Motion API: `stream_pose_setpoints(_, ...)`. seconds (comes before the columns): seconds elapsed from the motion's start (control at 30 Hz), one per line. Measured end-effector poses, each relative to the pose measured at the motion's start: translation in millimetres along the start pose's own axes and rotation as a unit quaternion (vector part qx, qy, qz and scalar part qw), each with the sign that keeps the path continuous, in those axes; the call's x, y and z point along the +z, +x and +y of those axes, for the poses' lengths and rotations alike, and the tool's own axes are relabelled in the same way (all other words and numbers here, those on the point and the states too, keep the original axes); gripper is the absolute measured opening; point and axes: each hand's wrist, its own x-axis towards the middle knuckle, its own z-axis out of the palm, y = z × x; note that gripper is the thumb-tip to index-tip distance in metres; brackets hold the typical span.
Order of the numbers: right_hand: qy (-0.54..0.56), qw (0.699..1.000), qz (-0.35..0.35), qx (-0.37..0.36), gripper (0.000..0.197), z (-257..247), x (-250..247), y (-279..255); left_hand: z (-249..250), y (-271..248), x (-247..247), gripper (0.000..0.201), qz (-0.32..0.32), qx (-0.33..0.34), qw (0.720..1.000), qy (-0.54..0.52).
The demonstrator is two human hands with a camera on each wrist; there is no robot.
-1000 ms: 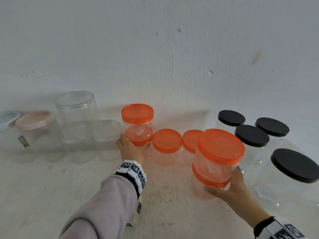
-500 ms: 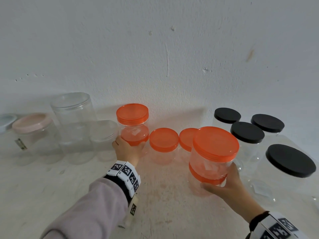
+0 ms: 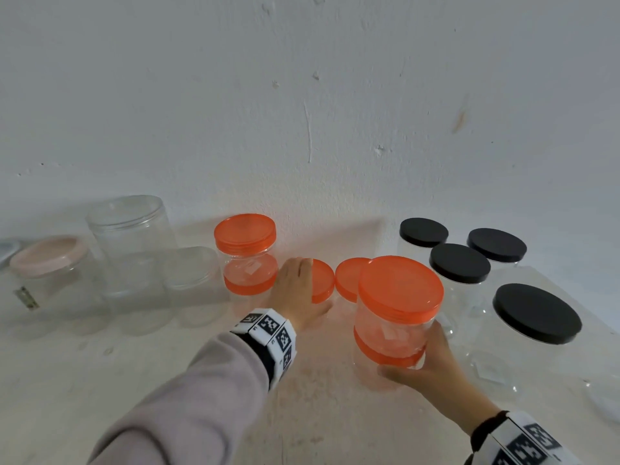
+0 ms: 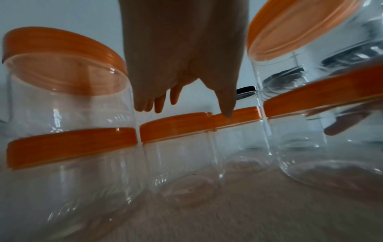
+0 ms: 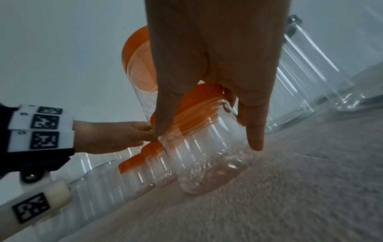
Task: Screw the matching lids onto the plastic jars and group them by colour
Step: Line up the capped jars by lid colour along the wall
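Four orange-lidded clear jars stand near the wall. A two-jar stack (image 3: 246,239) (image 4: 62,81) is at the left, with two small jars (image 3: 322,280) (image 3: 347,278) beside it. My left hand (image 3: 297,290) (image 4: 190,109) reaches over the first small jar (image 4: 176,126) with straight fingers, its thumb tip at the lid of the second (image 4: 236,117). My right hand (image 3: 416,355) (image 5: 209,131) grips the lower jar of another orange-lidded stack (image 3: 399,290) (image 5: 199,147) in front. Whether that stack rests on the table I cannot tell.
Several black-lidded jars (image 3: 459,266) crowd the right side, the largest (image 3: 536,313) nearest me. At the left stand clear-lidded jars (image 3: 131,236) and a pink-lidded one (image 3: 48,255). The wall (image 3: 302,112) is close behind. Bare table (image 3: 100,380) lies in front at the left.
My left hand has let go of the left orange stack and moved right over the first small orange-lidded jar. My right hand still holds its stack in nearly the same place.
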Motion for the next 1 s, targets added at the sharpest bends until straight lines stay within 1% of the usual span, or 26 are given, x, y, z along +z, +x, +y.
stream_pose_setpoints(0.1, 0.001, 1.0, -0.003, 0.013, 0.098, -2, -4, -2, 3, 11, -3, 0.094, -0.076, -0.068, 0.994, 0.044)
stream_pose_setpoints(0.17, -0.004, 0.999, 0.008, 0.032, 0.101, -2, -6, -6, 4, 17, -2, 0.095, -0.103, -0.094, 0.989, 0.055)
stream_pose_setpoints(0.23, -0.002, 0.999, 0.031, 0.044, 0.103, -2, -9, -10, 5, 21, -2, 0.095, -0.106, -0.108, 0.986, 0.064)
stream_pose_setpoints(0.33, 0.006, 0.997, 0.061, 0.045, 0.097, 0, -14, -15, 5, 22, -1, 0.098, -0.104, -0.129, 0.984, 0.063)
stream_pose_setpoints(0.4, 0.0, 0.997, 0.06, 0.051, 0.098, 0, -17, -16, 4, 20, -1, 0.099, -0.102, -0.136, 0.983, 0.065)
stream_pose_setpoints(0.47, -0.011, 0.997, 0.055, 0.058, 0.103, 0, -18, -17, 4, 15, -2, 0.1, -0.097, -0.142, 0.984, 0.056)
stream_pose_setpoints(0.6, -0.029, 0.996, 0.056, 0.063, 0.107, 1, -18, -17, 10, -1, -9, 0.095, -0.08, -0.131, 0.988, -0.012)
stream_pose_setpoints(0.73, -0.025, 0.996, 0.062, 0.063, 0.104, 4, -19, -15, 26, -7, -37, 0.088, -0.012, -0.086, 0.992, -0.088)
stream_pose_setpoints(0.8, -0.018, 0.996, 0.062, 0.059, 0.101, 6, -21, -14, 39, 1, -52, 0.084, 0.022, -0.056, 0.992, -0.111)
stream_pose_setpoints(0.87, -0.016, 0.997, 0.052, 0.06, 0.098, 7, -23, -14, 53, 13, -62, 0.081, 0.04, -0.037, 0.991, -0.125)
stream_pose_setpoints(1.0, -0.009, 0.998, 0.03, 0.054, 0.096, 10, -27, -14, 74, 39, -63, 0.079, 0.044, -0.03, 0.988, -0.145)
